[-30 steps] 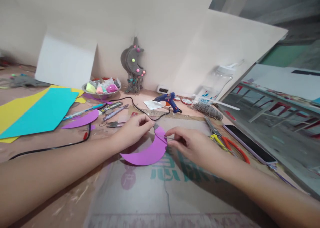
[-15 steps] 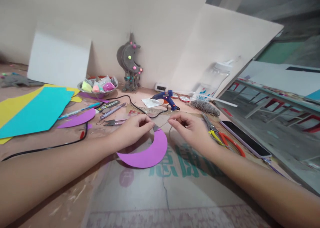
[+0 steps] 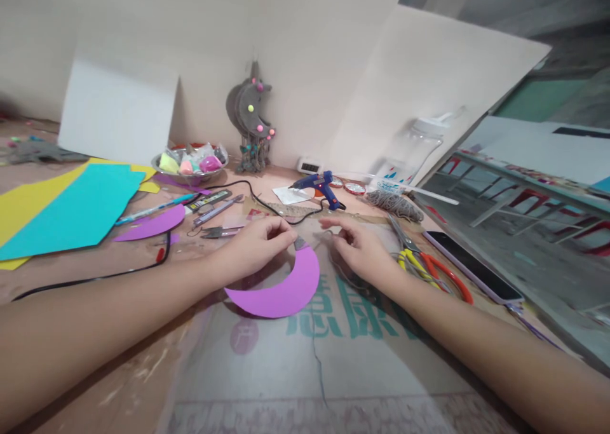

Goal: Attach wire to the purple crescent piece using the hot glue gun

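A purple paper crescent (image 3: 286,293) is pinched near its upper tip by my left hand (image 3: 262,246), thumb against the fingers. Grey yarn (image 3: 299,243) is wound round that tip. To its right, my right hand (image 3: 359,246) is apart from the crescent, index finger stretched out. Its thumb and other fingers seem closed on the loose grey yarn, whose slack hangs beneath the hand; the grip is partly hidden.
A blue glue gun (image 3: 317,185) stands behind my hands. Scissors (image 3: 405,237), orange-handled pliers (image 3: 445,272) and a phone (image 3: 471,265) lie at right, near a yarn ball (image 3: 395,204). Coloured sheets (image 3: 81,211) and a bowl (image 3: 190,175) are at left. A grey moon ornament (image 3: 250,113) stands behind.
The yarn stretched between my hands has gone slack. My right hand has moved slightly right, its index finger now extended. My left hand keeps its pinch on the crescent.
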`<state>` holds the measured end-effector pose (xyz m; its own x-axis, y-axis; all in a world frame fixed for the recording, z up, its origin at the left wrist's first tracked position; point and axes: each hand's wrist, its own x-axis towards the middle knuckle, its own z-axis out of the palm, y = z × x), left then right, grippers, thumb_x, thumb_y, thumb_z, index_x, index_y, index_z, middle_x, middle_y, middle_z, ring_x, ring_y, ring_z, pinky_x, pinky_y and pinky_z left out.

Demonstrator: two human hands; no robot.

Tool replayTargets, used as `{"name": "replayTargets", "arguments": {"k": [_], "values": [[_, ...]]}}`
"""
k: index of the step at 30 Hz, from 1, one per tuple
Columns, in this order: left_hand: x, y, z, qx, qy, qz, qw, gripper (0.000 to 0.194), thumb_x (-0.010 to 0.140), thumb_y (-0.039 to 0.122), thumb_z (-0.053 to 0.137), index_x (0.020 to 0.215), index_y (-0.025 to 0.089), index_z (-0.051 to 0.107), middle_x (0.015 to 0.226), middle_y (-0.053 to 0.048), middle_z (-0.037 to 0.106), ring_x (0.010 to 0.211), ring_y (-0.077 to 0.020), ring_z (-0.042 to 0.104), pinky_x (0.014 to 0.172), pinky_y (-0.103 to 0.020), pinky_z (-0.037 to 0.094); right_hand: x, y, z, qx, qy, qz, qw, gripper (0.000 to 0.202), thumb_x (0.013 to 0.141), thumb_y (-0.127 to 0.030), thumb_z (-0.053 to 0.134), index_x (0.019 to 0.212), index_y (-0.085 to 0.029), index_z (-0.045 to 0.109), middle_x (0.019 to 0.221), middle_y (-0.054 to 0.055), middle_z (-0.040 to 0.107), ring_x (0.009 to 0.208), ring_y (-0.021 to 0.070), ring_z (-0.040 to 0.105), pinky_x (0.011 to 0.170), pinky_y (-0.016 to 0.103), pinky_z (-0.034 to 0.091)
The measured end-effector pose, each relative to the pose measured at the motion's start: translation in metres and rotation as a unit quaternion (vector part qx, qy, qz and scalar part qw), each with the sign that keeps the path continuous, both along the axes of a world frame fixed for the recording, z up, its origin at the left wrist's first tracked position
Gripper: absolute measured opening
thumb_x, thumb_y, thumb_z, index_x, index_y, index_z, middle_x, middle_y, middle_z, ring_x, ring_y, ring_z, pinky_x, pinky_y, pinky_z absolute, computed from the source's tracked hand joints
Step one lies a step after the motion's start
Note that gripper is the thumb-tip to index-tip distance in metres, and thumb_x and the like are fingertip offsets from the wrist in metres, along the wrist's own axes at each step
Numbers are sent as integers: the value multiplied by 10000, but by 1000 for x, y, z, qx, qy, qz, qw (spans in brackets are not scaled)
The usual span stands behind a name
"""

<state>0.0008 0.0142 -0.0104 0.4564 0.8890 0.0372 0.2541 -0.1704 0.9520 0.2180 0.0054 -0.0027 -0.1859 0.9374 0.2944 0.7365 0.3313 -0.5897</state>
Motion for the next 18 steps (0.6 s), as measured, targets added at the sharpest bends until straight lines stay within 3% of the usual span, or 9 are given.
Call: {"name": "replayTargets", "arguments": {"k": [3, 5, 7, 8, 11, 13, 15, 18], "values": [[0, 1, -1, 24, -6, -2, 1000, 212, 835, 373, 472, 739, 187, 505, 553, 46, 537, 413, -80, 450, 394, -188, 295, -3, -9, 5, -55, 102, 10, 993, 442, 768, -124, 405, 1180, -207, 542, 634, -21, 562, 444, 97, 392, 461, 245, 335], [0, 2, -2, 47, -4, -4, 999, 209, 832, 360, 479, 730, 181, 516, 570, 40, 558, 457, -87, 481, 440, -190, 331, -8, -16, 8, -109, 175, 59, 977, 418, 802, -166, 402, 1201, -234, 507, 850, 12, 624, 435, 71, 393, 444, 241, 350], [0, 2, -2, 61, 3, -3, 998, 216, 834, 364, 478, 733, 180, 526, 577, 38, 566, 487, -93, 495, 464, -192, 345, -14, -22, 10, -159, 207, 104, 960, 401, 832, -237, 437, 1232, -247, 469, 1128, 52, 573, 448, 43, 405, 443, 239, 371], [-1, 2, -2, 63, 7, -3, 998, 216, 836, 365, 476, 736, 180, 529, 577, 39, 565, 492, -95, 496, 469, -192, 347, -17, -23, 9, -181, 210, 117, 954, 415, 839, -272, 459, 1253, -246, 446, 1175, 63, 545, 452, 35, 404, 439, 234, 369], [0, 2, 0, 65, 14, -5, 998, 209, 838, 354, 471, 737, 179, 526, 556, 44, 547, 477, -93, 481, 467, -196, 347, -20, -23, 6, -215, 210, 131, 945, 448, 838, -324, 507, 1262, -203, 430, 889, 19, 584, 481, 55, 426, 455, 221, 363], [0, 2, 1, 63, 16, -4, 998, 207, 833, 346, 473, 723, 178, 523, 544, 43, 543, 464, -92, 473, 462, -199, 346, -19, -21, 4, -204, 209, 123, 948, 404, 829, -338, 534, 1196, -178, 475, 668, -42, 505, 520, 82, 460, 496, 223, 381], [0, 1, 3, 60, 19, -2, 998, 206, 826, 345, 479, 712, 178, 520, 542, 42, 550, 457, -92, 474, 457, -201, 348, -17, -18, 2, -187, 201, 106, 956, 325, 810, -351, 564, 1081, -175, 524, 597, -66, 448, 530, 89, 459, 512, 225, 376], [0, -1, 6, 49, 30, -3, 998, 193, 820, 344, 488, 722, 181, 518, 540, 44, 561, 426, -83, 462, 432, -196, 347, -15, -15, 1, -175, 168, 83, 967, 222, 776, -359, 595, 889, -170, 567, 616, -51, 481, 527, 83, 432, 500, 222, 344]]}}
